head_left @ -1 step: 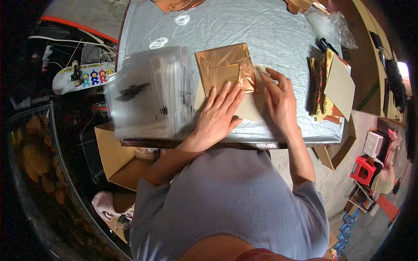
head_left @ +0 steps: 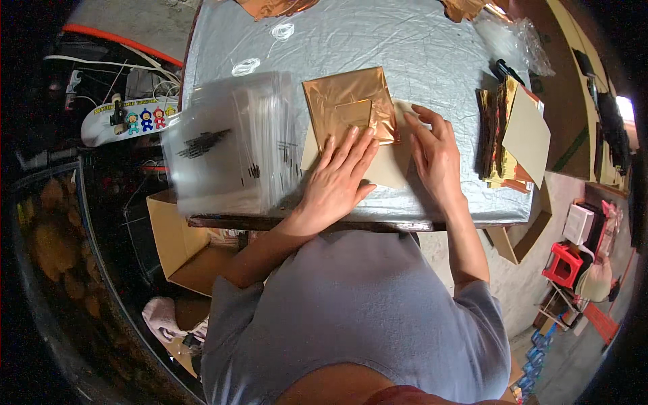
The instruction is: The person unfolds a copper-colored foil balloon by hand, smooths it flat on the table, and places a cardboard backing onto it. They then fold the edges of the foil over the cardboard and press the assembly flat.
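My left hand [head_left: 337, 182] lies flat with its fingers spread, their tips on the lower part of a shiny copper-gold foil sheet [head_left: 351, 88]. A smaller folded square shows in the foil just above those fingertips. Beneath the foil is a beige card [head_left: 388, 174], partly covered by it and by the hand. At the card's right edge rests my right hand [head_left: 437, 162], its fingers loosely bent and apart, with nothing visible gripped. Left of the card lies a fanned pile of clear plastic sleeves [head_left: 226, 118] with black markings.
A grey silvery cover [head_left: 378, 40] spreads over the table. On its right stands a stack of gold-edged sheets [head_left: 503, 125] with a beige card [head_left: 528, 135] leaning on it. White string coils [head_left: 282, 31] and crumpled clear plastic [head_left: 509, 40] lie farther back. A cardboard box [head_left: 172, 236] sits below left.
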{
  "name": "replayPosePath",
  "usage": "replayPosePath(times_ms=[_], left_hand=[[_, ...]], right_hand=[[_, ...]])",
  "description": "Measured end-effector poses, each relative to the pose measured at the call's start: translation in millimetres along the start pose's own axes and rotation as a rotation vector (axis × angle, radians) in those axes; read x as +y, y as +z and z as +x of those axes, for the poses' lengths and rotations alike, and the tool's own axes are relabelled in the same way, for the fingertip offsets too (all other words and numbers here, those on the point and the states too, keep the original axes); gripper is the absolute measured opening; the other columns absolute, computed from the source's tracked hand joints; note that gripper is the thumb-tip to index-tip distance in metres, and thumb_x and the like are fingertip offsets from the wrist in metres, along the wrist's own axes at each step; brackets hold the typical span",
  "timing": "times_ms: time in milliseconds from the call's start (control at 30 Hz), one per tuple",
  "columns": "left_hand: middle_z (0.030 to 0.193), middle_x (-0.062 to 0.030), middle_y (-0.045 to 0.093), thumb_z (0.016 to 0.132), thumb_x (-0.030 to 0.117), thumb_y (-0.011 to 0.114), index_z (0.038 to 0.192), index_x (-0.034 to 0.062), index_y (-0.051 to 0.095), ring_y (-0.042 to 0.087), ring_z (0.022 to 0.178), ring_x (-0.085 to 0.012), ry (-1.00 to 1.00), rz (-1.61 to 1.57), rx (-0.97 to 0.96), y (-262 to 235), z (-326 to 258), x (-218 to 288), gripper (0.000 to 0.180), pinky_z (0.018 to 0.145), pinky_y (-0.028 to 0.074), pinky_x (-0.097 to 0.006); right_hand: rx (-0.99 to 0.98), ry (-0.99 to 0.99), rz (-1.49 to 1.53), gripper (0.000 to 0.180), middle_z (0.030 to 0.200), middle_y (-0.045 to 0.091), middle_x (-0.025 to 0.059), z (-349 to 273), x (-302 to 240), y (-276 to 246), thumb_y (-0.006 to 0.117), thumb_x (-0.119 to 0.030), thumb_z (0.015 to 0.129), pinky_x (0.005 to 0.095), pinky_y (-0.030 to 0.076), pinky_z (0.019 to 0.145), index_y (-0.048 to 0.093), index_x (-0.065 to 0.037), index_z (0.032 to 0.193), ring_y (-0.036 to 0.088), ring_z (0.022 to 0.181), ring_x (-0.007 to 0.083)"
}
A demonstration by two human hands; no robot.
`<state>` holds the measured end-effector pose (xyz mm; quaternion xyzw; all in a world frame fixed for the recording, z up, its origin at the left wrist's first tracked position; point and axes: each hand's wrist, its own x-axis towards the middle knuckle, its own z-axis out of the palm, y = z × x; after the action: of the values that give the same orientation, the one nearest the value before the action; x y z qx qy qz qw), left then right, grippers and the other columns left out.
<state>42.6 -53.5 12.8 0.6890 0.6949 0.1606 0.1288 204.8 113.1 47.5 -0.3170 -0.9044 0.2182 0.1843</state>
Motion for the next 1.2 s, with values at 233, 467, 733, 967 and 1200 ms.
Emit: replayPosePath(times_ms=[233,467,733,967,1200], left_hand=[[0.173,-0.0130,0.022,0.089,0.044,0.073,0.164,0.0056,0.028,0.021,0.159,-0.0345,0.020,0.000,-0.015,3.0,-0.5,0.7,0.095,0.127,0.019,-0.055],[0.173,-0.0140,0.021,0.090,0.044,0.072,0.164,0.0042,0.027,0.020,0.159,-0.0342,0.007,0.002,-0.029,5.0,-1.1,-0.4,0.095,0.127,0.017,-0.056],[0.172,-0.0184,0.019,0.093,0.038,0.071,0.165,0.0035,0.024,0.017,0.159,-0.0406,-0.021,-0.047,0.062,-2.4,13.3,-2.9,0.092,0.127,0.015,-0.060],[0.169,-0.0256,0.020,0.096,0.033,0.068,0.163,0.0047,0.030,0.016,0.155,-0.0509,-0.165,0.117,0.272,-14.9,58.1,-35.3,0.081,0.122,0.018,-0.068],[0.171,-0.0206,0.020,0.102,0.034,0.061,0.164,0.0172,0.033,0.016,0.154,-0.0534,-0.180,0.155,0.254,7.8,64.4,-50.4,0.071,0.120,0.018,-0.072]], right_hand=[[0.019,0.000,0.070,0.036,0.134,0.065,0.0127,23.9,23.4,2.3,0.062,0.002,0.095,0.0387,0.052,0.100,0.069,-0.004,0.130,0.063,0.117,0.0310],[0.000,0.039,0.238,0.029,0.123,0.070,0.0137,46.9,44.1,5.7,0.057,0.005,0.099,0.0333,0.051,0.098,0.072,-0.001,0.124,0.066,0.115,0.0267],[-0.093,0.322,0.615,0.024,0.115,0.073,0.0040,65.7,51.0,5.7,0.055,-0.008,0.107,0.0285,0.054,0.091,0.071,-0.003,0.125,0.068,0.105,0.0143],[-0.172,0.464,0.957,0.027,0.116,0.071,0.0058,58.1,51.6,13.2,0.055,-0.012,0.108,0.0288,0.056,0.092,0.065,0.000,0.130,0.067,0.104,0.0137],[-0.087,0.517,1.255,0.037,0.127,0.063,0.0110,61.2,47.9,15.7,0.048,-0.011,0.107,0.0382,0.057,0.101,0.051,0.003,0.141,0.062,0.119,0.0201]])
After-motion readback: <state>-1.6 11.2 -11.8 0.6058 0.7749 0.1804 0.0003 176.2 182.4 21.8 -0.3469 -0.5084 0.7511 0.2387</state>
